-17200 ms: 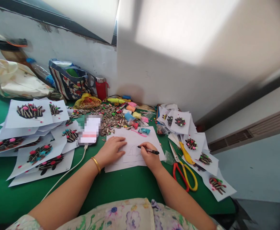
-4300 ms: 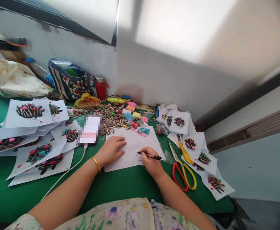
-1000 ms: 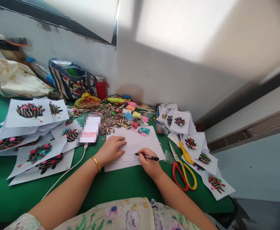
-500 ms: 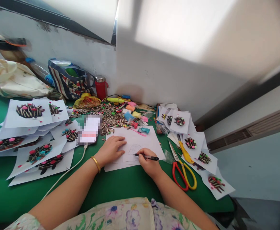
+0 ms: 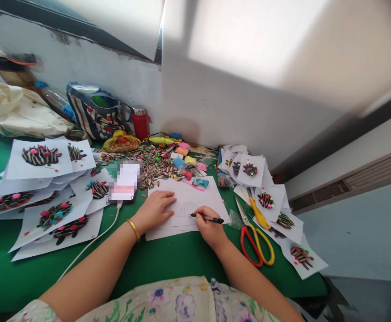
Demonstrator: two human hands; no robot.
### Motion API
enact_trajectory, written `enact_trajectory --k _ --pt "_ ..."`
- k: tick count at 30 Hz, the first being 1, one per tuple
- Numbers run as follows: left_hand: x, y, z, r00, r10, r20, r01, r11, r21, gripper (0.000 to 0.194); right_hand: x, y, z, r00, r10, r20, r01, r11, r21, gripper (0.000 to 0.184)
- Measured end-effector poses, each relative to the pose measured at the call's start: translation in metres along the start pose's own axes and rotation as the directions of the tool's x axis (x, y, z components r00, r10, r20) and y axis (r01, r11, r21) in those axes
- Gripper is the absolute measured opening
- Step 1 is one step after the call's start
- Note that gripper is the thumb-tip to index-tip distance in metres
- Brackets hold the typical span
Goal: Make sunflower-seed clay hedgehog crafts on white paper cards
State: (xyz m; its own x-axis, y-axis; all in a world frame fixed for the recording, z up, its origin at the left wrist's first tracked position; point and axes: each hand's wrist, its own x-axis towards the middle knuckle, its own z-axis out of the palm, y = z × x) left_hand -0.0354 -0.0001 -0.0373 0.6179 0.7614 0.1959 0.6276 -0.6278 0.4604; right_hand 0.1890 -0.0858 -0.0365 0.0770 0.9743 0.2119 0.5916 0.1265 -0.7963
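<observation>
My right hand (image 5: 210,226) is closed around a black pen (image 5: 212,219), its tip on a small white sheet (image 5: 180,220) that bears a faint rounded line drawing. My left hand (image 5: 157,209) lies flat, fingers stretched out, on the left edge of that sheet and on the larger white paper (image 5: 215,197) under it. On the larger paper's far part rest a pink strip (image 5: 195,186) and a teal lump in clear wrap (image 5: 201,182). A heap of striped sunflower seeds (image 5: 155,163) spreads just beyond the paper.
Scissors (image 5: 255,243) with red and yellow handles and a yellow utility knife (image 5: 258,210) lie at right. Seed-decorated cards (image 5: 265,201) are piled right, with more cards (image 5: 48,214) left. A phone (image 5: 124,183) on a white cable, a red flask (image 5: 140,124) and a striped bag (image 5: 94,112) stand beyond.
The pen tip and my right hand have shifted slightly to the right on the small sheet. My left hand stays in place.
</observation>
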Motion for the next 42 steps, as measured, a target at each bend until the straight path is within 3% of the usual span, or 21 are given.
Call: enact_trajectory --k 25,31,42 --pt "0.0003 -0.0017 0.0011 1.000 0.007 0.016 -0.007 1.000 0.027 0.044 0.0022 0.0059 -0.0023 0.998 0.060 -0.024 -0.060 0.998 0.000 0.016" --pt "0.0001 -0.0013 0.0000 1.000 0.009 0.022 -0.010 0.999 0.042 0.043 0.0041 0.0062 -0.0059 0.995 0.064 -0.076 -0.063 0.998 0.004 0.016" --pt "0.0002 0.0003 -0.0011 1.000 0.009 0.026 -0.010 0.999 0.047 0.044 0.0050 0.0068 -0.0067 0.994 0.099 -0.043 -0.099 0.995 0.002 0.015"
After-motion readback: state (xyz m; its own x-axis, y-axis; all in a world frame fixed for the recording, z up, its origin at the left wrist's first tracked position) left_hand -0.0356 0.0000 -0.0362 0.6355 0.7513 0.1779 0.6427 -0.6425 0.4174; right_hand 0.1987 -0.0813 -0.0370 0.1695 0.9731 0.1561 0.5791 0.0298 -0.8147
